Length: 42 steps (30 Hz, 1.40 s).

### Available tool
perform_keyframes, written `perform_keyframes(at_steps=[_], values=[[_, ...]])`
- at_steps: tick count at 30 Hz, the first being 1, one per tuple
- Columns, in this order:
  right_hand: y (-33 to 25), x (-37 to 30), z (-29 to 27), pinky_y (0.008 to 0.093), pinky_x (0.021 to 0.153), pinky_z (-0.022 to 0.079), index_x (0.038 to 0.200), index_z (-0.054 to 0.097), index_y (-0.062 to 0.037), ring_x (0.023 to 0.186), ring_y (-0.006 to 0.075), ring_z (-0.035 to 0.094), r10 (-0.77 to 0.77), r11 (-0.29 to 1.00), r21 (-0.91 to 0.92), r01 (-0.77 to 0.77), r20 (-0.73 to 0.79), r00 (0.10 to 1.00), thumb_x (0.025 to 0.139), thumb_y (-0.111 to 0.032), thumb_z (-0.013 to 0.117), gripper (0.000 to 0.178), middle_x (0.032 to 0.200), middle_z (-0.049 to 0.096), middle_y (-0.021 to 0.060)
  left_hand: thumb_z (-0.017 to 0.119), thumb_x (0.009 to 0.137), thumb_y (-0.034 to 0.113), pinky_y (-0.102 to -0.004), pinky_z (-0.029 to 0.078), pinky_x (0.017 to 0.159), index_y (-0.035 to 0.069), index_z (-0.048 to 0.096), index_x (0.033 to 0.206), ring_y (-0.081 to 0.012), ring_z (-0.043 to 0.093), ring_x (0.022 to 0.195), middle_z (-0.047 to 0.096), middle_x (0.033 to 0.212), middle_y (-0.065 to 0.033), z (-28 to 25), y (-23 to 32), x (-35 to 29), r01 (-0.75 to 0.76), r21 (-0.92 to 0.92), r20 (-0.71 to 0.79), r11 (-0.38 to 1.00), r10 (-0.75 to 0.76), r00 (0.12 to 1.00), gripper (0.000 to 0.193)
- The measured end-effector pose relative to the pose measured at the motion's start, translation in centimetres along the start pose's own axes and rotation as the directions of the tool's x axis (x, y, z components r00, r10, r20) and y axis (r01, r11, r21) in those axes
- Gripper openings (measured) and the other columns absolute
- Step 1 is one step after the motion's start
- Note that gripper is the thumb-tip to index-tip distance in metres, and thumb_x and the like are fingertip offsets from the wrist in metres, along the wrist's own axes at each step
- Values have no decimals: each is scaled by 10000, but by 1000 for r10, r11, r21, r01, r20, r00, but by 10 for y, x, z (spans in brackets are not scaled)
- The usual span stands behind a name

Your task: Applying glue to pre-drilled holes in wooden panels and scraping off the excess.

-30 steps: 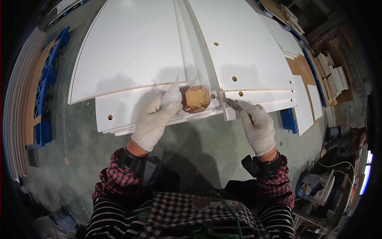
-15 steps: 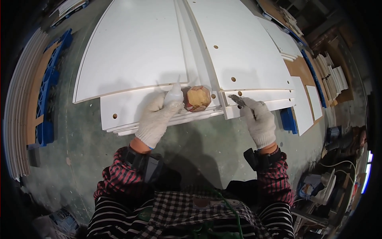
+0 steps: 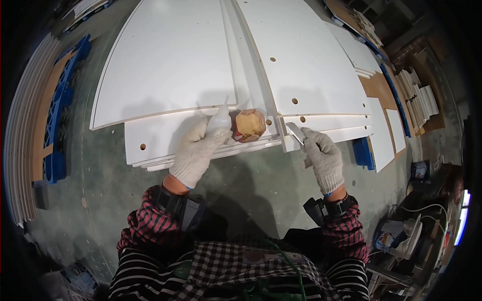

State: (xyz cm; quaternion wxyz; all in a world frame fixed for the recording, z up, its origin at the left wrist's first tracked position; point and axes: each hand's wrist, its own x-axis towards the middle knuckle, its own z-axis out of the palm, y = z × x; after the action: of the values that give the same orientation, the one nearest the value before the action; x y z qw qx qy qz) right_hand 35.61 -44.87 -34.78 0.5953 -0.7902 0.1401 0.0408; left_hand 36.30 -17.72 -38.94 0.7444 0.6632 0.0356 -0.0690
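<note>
My left hand, in a white knit glove, grips a translucent white squeeze bottle whose thin nozzle points up and away. Right beside the bottle a faceted lump, tan on top and reddish brown on its sides, rests on a white panel; its exact kind is unclear. My right hand, gloved alike, pinches a flat metal blade over the front end of a narrow white board. The blade's lower end is hidden in the fingers.
Large white panels and a panel with round holes spread ahead of me. Stacked boards on a blue pallet stand at the left. More boards and brown sheets lie at the right, with a cluttered cart at lower right.
My right hand has turned and drawn slightly toward me and left, so the blade now shows a bright, flat side. The left hand and the bottle have barely moved.
</note>
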Motion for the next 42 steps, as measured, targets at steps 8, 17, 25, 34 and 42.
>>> perform_keyframes(at_steps=[8, 17, 25, 34, 42], values=[[-9, 1, 6, 232, 506, 504, 1118, 640, -16, 523, 53, 494, 25, 997, -76, -25, 1, 1000, 905, -165, 606, 262, 762, 576, -9, 601, 932, 151, -245, 462, 828, -19, 566, 1172, -81, 568, 905, 627, 981, -28, 2, 2, -2, -10, -32, -14, 999, 10, 1000, 296], [-14, 3, 14, 239, 470, 483, 1059, 618, -15, 500, 57, 468, 23, 1000, 11, -23, 32, 999, 920, -223, 615, 250, 742, 560, 5, 589, 938, 150, -259, 484, 835, -32, 549, 1182, -115, 608, 914, 633, 1005, -61, 1, -1, 0, -6, -85, 1, 996, 7, 1000, 307], [-18, 1, 17, 208, 500, 439, 1120, 614, 1, 544, 53, 485, 48, 999, -3, -48, 35, 998, 917, -163, 602, 261, 825, 615, 11, 590, 939, 157, -268, 490, 830, -34, 538, 1192, -134, 625, 897, 624, 1018, -74, 2, 3, -2, 5, -134, 15, 991, -4, 1000, 321], [-18, 2, 21, 213, 472, 449, 1113, 615, 5, 518, 56, 489, 33, 999, -31, -32, 17, 999, 910, -159, 597, 262, 803, 599, 10, 591, 938, 153, -267, 488, 835, -38, 545, 1174, -126, 619, 897, 624, 1016, -73, 2, 2, -2, -13, -101, 3, 995, 13, 1000, 307], [-20, 4, 22, 216, 473, 464, 1107, 616, 3, 529, 59, 510, 32, 999, -44, -31, 26, 999, 910, -166, 594, 261, 793, 587, 8, 588, 941, 156, -265, 488, 834, -37, 549, 1162, -125, 617, 904, 626, 1008, -69, 3, 3, -2, -12, -112, 11, 994, 13, 1000, 295]])
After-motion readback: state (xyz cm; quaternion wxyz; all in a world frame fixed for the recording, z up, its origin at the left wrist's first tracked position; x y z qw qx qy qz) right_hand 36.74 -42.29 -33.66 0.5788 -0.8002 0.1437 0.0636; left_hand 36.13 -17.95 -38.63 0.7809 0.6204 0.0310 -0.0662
